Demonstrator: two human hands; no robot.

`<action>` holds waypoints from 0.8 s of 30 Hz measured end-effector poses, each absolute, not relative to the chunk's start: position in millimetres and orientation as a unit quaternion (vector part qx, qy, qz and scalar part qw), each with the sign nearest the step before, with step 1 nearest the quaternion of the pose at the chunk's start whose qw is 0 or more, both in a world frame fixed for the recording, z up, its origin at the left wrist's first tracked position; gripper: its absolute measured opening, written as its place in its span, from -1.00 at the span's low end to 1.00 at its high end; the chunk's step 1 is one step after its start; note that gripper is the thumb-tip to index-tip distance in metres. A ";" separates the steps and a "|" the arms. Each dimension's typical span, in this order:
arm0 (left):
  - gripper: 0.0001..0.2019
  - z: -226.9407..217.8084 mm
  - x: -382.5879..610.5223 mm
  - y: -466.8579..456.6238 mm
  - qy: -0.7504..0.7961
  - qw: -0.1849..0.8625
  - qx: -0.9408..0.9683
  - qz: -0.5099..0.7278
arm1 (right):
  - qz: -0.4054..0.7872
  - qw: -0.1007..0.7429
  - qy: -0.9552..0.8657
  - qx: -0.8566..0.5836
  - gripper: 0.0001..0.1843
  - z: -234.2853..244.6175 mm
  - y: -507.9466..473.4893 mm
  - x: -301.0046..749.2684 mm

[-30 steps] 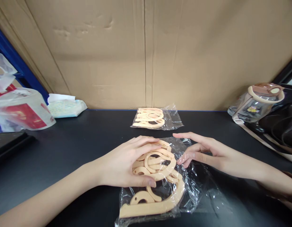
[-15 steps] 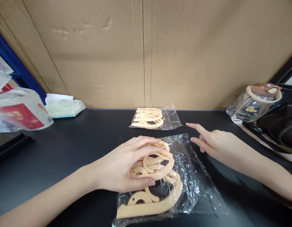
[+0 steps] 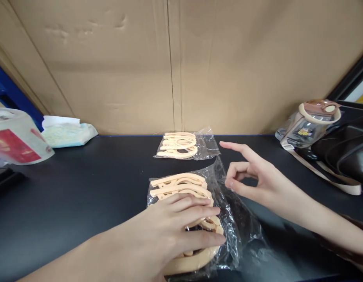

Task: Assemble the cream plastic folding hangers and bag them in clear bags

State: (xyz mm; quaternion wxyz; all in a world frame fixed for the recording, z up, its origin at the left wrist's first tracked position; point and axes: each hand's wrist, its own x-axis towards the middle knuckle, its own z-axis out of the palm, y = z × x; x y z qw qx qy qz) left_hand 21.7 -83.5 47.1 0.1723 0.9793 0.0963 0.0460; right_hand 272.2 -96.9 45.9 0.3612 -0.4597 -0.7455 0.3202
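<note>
A clear plastic bag (image 3: pixel 228 219) holding several peach plastic hook-shaped pieces (image 3: pixel 178 183) lies on the black table (image 3: pixel 81 196) in front of me. My left hand (image 3: pixel 175 231) rests flat on the near half of the pieces, fingers stretched out and pointing right. My right hand (image 3: pixel 251 178) hovers at the bag's right edge. Its index finger points out, while its thumb and curled fingers pinch the raised plastic flap. A second, smaller bag of the same pieces (image 3: pixel 181 145) lies farther back near the cardboard wall.
A cardboard wall (image 3: pixel 181 66) closes the back. At the left are a pack of wipes (image 3: pixel 66 131) and a white bag with red print (image 3: pixel 13 143). At the right are a clear bottle with a brown lid (image 3: pixel 310 121) and a dark bag with a beige strap (image 3: pixel 342 152).
My left hand slid toward me over the pieces, which now lie stacked differently in the bag. My right hand curled and came back to the bag's edge, whose flap now stands up.
</note>
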 end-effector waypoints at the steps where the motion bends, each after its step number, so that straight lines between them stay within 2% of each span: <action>1: -0.31 47.1 21.5 -83.8 0.085 0.166 0.981 0.046 | 0.324 0.381 -0.747 -0.439 -0.32 43.5 -97.9 268.6; 4: -0.34 45.5 22.7 -85.4 0.049 0.148 0.985 0.070 | 0.346 0.412 -0.748 -0.388 -0.36 34.6 -98.4 258.9; 9: -0.77 33.6 27.3 -85.7 0.053 0.122 0.952 0.276 | 0.410 0.393 -0.738 -0.366 -0.52 28.1 -95.8 253.2; 13: -0.83 26.5 26.4 -84.4 0.074 0.093 0.926 0.357 | 0.406 0.345 -0.772 -0.348 -0.58 29.1 -93.7 254.5; 17: -0.70 30.4 24.9 -87.9 0.044 0.070 0.937 0.339 | 0.310 0.290 -0.853 -0.305 -0.54 26.3 -92.1 253.5; 19: -0.66 33.8 25.8 -90.1 0.020 0.058 0.952 0.300 | 0.266 0.255 -0.884 -0.288 -0.46 23.1 -91.2 253.2; 24: -0.76 34.9 29.6 -92.0 -0.001 0.051 0.964 0.260 | 0.218 0.182 -0.907 -0.311 -0.24 17.2 -87.5 254.1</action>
